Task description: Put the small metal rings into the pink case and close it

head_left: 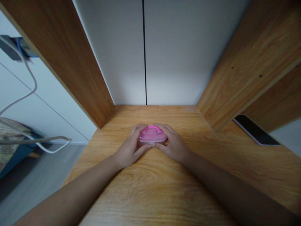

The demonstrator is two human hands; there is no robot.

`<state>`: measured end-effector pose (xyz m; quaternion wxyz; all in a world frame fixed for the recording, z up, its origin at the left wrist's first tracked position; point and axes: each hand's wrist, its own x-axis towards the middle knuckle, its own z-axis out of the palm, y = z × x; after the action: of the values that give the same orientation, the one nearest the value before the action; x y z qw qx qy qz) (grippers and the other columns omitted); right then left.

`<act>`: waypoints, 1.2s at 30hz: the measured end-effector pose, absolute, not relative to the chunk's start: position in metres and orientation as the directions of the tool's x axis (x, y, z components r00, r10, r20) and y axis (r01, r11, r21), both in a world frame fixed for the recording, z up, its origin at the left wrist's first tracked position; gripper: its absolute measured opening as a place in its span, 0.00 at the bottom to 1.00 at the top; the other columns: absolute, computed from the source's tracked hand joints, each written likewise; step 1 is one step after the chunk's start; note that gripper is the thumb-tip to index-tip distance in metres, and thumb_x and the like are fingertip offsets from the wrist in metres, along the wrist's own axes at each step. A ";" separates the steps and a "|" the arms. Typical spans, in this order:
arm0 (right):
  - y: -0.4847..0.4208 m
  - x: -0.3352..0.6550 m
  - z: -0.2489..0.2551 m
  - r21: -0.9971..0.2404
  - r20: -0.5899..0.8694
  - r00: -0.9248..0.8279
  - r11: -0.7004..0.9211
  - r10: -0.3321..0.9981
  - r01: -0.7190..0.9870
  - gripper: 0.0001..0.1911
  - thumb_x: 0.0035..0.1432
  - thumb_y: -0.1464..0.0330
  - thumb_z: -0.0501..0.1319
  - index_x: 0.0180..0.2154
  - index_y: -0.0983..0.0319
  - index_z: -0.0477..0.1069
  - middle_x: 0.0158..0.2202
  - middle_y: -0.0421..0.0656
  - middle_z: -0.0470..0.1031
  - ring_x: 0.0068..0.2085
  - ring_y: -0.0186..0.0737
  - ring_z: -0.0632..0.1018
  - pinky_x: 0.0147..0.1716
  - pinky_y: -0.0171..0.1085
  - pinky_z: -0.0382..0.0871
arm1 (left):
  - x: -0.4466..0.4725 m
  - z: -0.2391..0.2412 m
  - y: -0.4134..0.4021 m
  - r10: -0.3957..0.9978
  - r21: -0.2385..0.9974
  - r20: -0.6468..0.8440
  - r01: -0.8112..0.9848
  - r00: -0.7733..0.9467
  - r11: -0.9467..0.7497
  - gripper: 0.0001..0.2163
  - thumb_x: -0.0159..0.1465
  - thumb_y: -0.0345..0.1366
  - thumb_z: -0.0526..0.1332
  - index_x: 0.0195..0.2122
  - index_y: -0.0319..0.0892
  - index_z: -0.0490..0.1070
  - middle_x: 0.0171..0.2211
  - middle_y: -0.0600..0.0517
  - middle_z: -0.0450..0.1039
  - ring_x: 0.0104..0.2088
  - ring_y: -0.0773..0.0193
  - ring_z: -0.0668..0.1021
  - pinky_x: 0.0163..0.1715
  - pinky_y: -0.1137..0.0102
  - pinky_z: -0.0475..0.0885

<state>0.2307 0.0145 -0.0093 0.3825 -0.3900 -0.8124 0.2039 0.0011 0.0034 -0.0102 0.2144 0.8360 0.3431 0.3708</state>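
A small pink plastic box (152,136) with a see-through lid and a bright pink handle rests on the wooden desk (150,188). My left hand (132,146) is wrapped round its left side, with the thumb at the front edge. Round the right side curls my right hand (173,143), its thumb also at the front, close to a clear latch (152,144). Both thumbs nearly meet at that latch. The lid looks closed. What lies inside the box I cannot make out.
Wooden side panels (70,56) flank the desk, with a pale panel (174,56) behind. A dark-screened phone or tablet (256,130) lies at the right under a shelf. White cables (33,78) hang at the left, beyond the desk's edge.
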 end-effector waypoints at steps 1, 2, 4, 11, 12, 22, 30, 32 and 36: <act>0.015 0.231 -0.009 -0.630 0.463 -0.401 0.612 0.790 0.478 0.36 0.55 0.70 0.68 0.64 0.54 0.61 0.59 0.47 0.69 0.59 0.49 0.71 0.60 0.50 0.66 | 0.002 -0.010 0.003 0.735 0.617 0.473 0.412 0.486 -0.670 0.29 0.67 0.38 0.63 0.66 0.48 0.52 0.61 0.40 0.59 0.63 0.48 0.64 0.64 0.47 0.61; 0.015 0.231 -0.009 -0.629 0.464 -0.403 0.613 0.789 0.478 0.36 0.55 0.70 0.68 0.63 0.54 0.61 0.59 0.47 0.70 0.59 0.49 0.71 0.59 0.49 0.66 | 0.002 -0.009 0.004 0.737 0.621 0.474 0.410 0.482 -0.668 0.29 0.66 0.38 0.63 0.66 0.48 0.53 0.61 0.41 0.60 0.63 0.48 0.64 0.64 0.48 0.61; 0.014 0.232 -0.009 -0.624 0.469 -0.411 0.623 0.781 0.472 0.38 0.54 0.69 0.70 0.63 0.54 0.60 0.59 0.47 0.69 0.59 0.49 0.71 0.59 0.49 0.66 | 0.003 -0.009 0.004 0.741 0.626 0.474 0.410 0.476 -0.664 0.28 0.66 0.38 0.64 0.65 0.47 0.55 0.60 0.41 0.61 0.62 0.48 0.65 0.63 0.49 0.62; 0.013 0.235 -0.007 -0.631 0.462 -0.447 0.638 0.766 0.441 0.40 0.54 0.60 0.71 0.64 0.56 0.58 0.60 0.49 0.68 0.60 0.50 0.71 0.60 0.49 0.66 | 0.003 -0.007 0.004 0.747 0.630 0.472 0.413 0.468 -0.657 0.27 0.66 0.38 0.64 0.64 0.47 0.58 0.60 0.41 0.62 0.62 0.49 0.65 0.63 0.50 0.64; 0.014 0.236 -0.007 -0.634 0.456 -0.447 0.634 0.769 0.443 0.39 0.56 0.60 0.70 0.64 0.56 0.58 0.61 0.49 0.68 0.60 0.49 0.71 0.60 0.49 0.66 | 0.003 -0.007 0.004 0.749 0.633 0.470 0.414 0.466 -0.654 0.27 0.66 0.38 0.64 0.64 0.47 0.58 0.60 0.41 0.62 0.62 0.49 0.65 0.63 0.50 0.64; 0.016 0.235 -0.013 -0.604 0.455 -0.440 0.632 0.774 0.485 0.37 0.58 0.61 0.69 0.65 0.55 0.58 0.60 0.49 0.68 0.60 0.50 0.71 0.59 0.50 0.67 | 0.002 -0.007 0.003 0.749 0.592 0.468 0.463 0.469 -0.659 0.27 0.67 0.39 0.63 0.64 0.47 0.57 0.59 0.41 0.62 0.61 0.50 0.66 0.62 0.50 0.65; 0.013 0.231 -0.012 -0.555 0.461 -0.449 0.643 0.765 0.527 0.33 0.61 0.64 0.66 0.64 0.55 0.57 0.57 0.50 0.69 0.58 0.51 0.71 0.58 0.51 0.68 | 0.004 -0.007 0.001 0.770 0.582 0.443 0.507 0.459 -0.636 0.26 0.68 0.40 0.61 0.65 0.47 0.56 0.59 0.41 0.61 0.61 0.50 0.66 0.62 0.51 0.66; 0.013 0.230 -0.013 -0.542 0.464 -0.446 0.644 0.765 0.540 0.33 0.61 0.64 0.66 0.64 0.55 0.56 0.58 0.50 0.68 0.58 0.50 0.71 0.58 0.51 0.68 | 0.004 -0.007 0.001 0.774 0.579 0.441 0.514 0.455 -0.633 0.26 0.67 0.40 0.61 0.65 0.47 0.56 0.59 0.41 0.61 0.61 0.50 0.67 0.61 0.51 0.66; 0.012 0.229 -0.015 -0.522 0.460 -0.441 0.637 0.771 0.568 0.32 0.62 0.65 0.65 0.64 0.57 0.55 0.58 0.51 0.67 0.58 0.51 0.70 0.58 0.52 0.68 | 0.005 -0.006 0.001 0.781 0.575 0.438 0.529 0.445 -0.624 0.25 0.67 0.39 0.61 0.65 0.47 0.57 0.59 0.42 0.62 0.61 0.50 0.67 0.61 0.51 0.67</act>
<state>0.2290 0.0125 -0.0147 0.3457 -0.4002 -0.8359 0.1467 0.0048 0.0008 -0.0058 0.1805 0.8307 0.3944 0.3491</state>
